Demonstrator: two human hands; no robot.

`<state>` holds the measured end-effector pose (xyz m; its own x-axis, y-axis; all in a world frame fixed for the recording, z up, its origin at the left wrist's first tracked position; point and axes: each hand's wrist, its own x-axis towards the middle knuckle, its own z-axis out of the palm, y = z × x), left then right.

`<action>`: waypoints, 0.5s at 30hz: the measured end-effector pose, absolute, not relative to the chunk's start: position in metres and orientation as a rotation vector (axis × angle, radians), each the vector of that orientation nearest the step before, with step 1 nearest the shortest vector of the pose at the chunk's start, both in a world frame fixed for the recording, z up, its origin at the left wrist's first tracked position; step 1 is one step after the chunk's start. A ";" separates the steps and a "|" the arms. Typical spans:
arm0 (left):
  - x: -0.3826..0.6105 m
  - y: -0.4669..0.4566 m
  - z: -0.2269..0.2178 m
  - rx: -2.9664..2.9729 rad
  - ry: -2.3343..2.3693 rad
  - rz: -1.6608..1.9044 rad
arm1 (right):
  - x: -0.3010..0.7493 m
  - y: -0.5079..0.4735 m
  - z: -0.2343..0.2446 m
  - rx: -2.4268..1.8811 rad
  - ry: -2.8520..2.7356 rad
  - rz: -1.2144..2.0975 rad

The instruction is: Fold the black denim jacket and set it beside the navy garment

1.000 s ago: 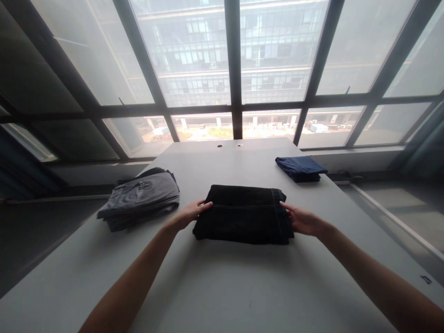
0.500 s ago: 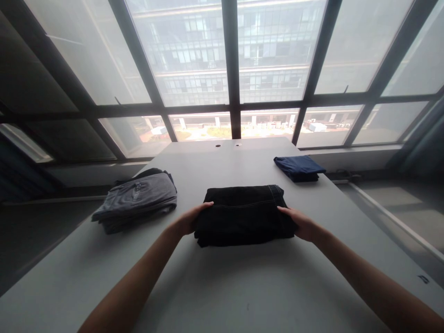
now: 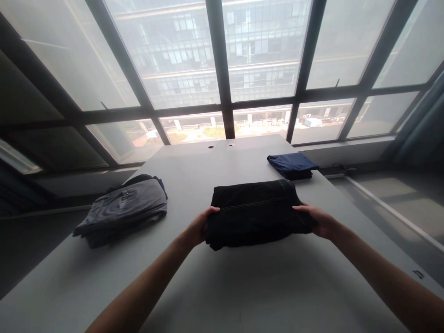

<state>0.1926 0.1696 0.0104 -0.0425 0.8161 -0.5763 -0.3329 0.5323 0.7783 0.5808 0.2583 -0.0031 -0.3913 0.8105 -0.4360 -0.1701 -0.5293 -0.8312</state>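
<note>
Folded black jeans [image 3: 256, 215] with pale stitching are held level between my two hands, over the middle of the table. My left hand [image 3: 200, 226] grips their left end, thumb on top and fingers hidden underneath. On the right end, my right hand [image 3: 319, 222] is closed the same way. Beyond them at the right lies a folded navy garment [image 3: 293, 164] with a darker layer below it. To the left rests a stack of folded clothes [image 3: 126, 208], a grey garment on top and darker ones under and behind it.
The white table [image 3: 194, 166] reaches to the large window [image 3: 180, 60], with two round cable holes near its far edge. A small dark mark [image 3: 418, 274] is on the table's right side. Curtains [image 3: 416, 120] hang at the far right.
Both hands have carried the black jeans to the right, closer to the navy garment, and the jeans now tilt slightly. The view has turned a little, shifting the rest of the scene left.
</note>
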 end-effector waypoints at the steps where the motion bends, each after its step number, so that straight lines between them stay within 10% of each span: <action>1: 0.201 0.175 0.015 0.466 1.274 0.997 | 0.590 0.263 0.003 -1.159 -0.952 1.953; 15: 0.323 0.387 0.049 0.676 0.806 1.190 | 0.698 0.450 0.089 -1.306 -1.138 1.641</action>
<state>0.3227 0.3868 0.0494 0.1673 0.9688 -0.1829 -0.5294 0.2448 0.8123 0.6977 0.4500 0.0886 -0.2100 0.9227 -0.3232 -0.0208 -0.3347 -0.9421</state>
